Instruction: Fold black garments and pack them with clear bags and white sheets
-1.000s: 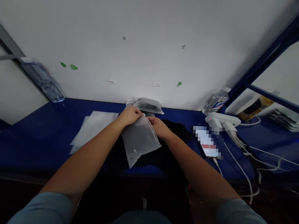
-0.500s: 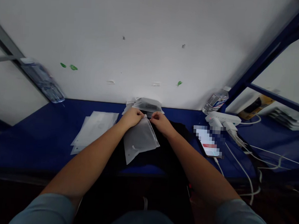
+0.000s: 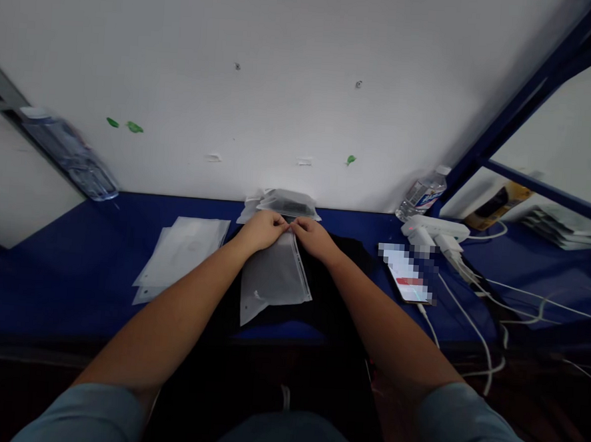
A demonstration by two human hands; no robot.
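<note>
A frosted zip bag (image 3: 275, 273) hangs slightly tilted over black cloth (image 3: 346, 254), its zip strip along the right side. My left hand (image 3: 265, 230) is closed in a pinch on the bag's top corner. My right hand (image 3: 313, 237) pinches at the same corner, its fingertips touching or nearly touching the left ones. The fingers partly hide that corner. Just behind my hands, against the wall, lies a pile of filled clear bags (image 3: 289, 202). To the left, flat frosted bags (image 3: 186, 251) overlap on the blue table (image 3: 98, 255).
A large water bottle (image 3: 74, 157) leans at the left, and a smaller bottle (image 3: 422, 194) stands at the back right. Near it are a white power strip (image 3: 438, 228) with plugs and cables, and a phone (image 3: 405, 274). A white wall (image 3: 293, 94) closes off the back.
My right hand has moved left, bringing its fingertips to the bag's top corner beside my left hand. The bag has swung a little straighter. The whole view has shifted slightly.
</note>
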